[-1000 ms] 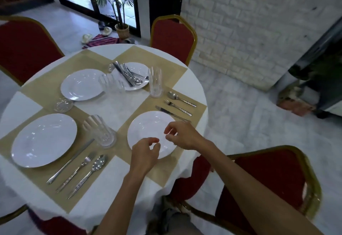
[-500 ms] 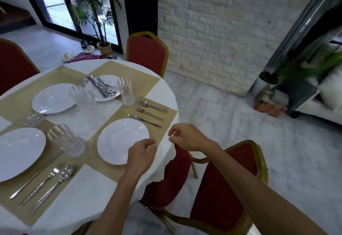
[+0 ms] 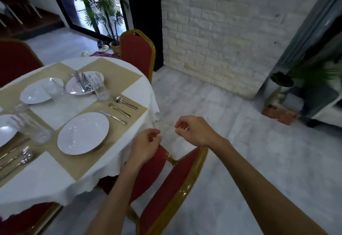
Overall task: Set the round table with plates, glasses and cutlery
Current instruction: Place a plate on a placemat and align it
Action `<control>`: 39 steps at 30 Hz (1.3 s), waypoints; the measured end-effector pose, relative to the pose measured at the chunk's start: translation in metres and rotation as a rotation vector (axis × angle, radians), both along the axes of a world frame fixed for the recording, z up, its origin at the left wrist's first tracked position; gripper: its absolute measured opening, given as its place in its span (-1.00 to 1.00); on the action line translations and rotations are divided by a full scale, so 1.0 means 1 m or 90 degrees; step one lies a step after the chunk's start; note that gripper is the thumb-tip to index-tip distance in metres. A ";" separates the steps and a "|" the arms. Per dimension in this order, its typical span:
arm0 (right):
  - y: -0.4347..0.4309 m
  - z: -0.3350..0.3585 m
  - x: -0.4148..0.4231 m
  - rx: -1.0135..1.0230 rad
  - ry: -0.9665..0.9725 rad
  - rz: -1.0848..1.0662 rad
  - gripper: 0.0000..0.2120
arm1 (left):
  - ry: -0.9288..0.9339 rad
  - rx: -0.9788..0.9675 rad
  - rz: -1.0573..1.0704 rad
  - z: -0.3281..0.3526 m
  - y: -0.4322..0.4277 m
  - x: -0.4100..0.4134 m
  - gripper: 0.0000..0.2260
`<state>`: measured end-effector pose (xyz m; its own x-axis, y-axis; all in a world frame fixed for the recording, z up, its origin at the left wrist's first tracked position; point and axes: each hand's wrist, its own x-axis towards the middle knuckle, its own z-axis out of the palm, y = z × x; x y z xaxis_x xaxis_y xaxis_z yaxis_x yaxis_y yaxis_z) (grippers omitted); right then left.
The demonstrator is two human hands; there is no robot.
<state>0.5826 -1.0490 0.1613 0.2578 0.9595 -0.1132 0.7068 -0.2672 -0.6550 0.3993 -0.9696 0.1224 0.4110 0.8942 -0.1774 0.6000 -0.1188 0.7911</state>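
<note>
— Both hands hang off the table's edge; the left hand (image 3: 146, 147) is loosely curled with thumb and fingertips near each other, empty, over the seat of the red chair (image 3: 166, 183) tucked under the cloth; the right hand (image 3: 194, 130) is curled the same way, over the floor, holding nothing I can make out.

— And the round table (image 3: 129, 153)?

— To the left, under a white cloth with tan mats; the nearest plate (image 3: 83, 133) sits on a mat, with a knife (image 3: 113, 117), a fork (image 3: 119, 110) and a spoon (image 3: 125, 102) lying side by side beyond it, knife closest to the plate.

— Glasses?

— One glass (image 3: 100, 87) stands just past the spoon, touching or overlapping the far plate (image 3: 84, 83), which has loose cutlery (image 3: 82, 83) piled on it; another glass (image 3: 30, 128) stands left of the nearest plate; a third plate (image 3: 39, 90) lies further left; a fourth setting is cut off at the left edge, too partial to detail.
</note>
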 end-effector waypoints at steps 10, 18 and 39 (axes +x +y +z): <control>-0.003 -0.009 0.087 0.048 0.012 0.039 -0.83 | -0.012 -0.011 0.044 -0.005 -0.016 0.083 -0.79; 0.060 -0.015 0.147 0.050 0.030 0.143 -0.85 | -0.033 0.005 0.143 -0.006 0.019 0.137 -0.77; 0.358 0.015 0.232 0.061 0.022 0.479 -0.90 | -0.029 0.029 0.460 0.030 0.206 0.222 -0.77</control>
<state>0.8147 -0.6906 0.1765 -0.4730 0.8809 -0.0173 0.6544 0.3381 -0.6764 0.6210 -0.7636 0.1526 -0.2790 0.9514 -0.1301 0.5082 0.2613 0.8206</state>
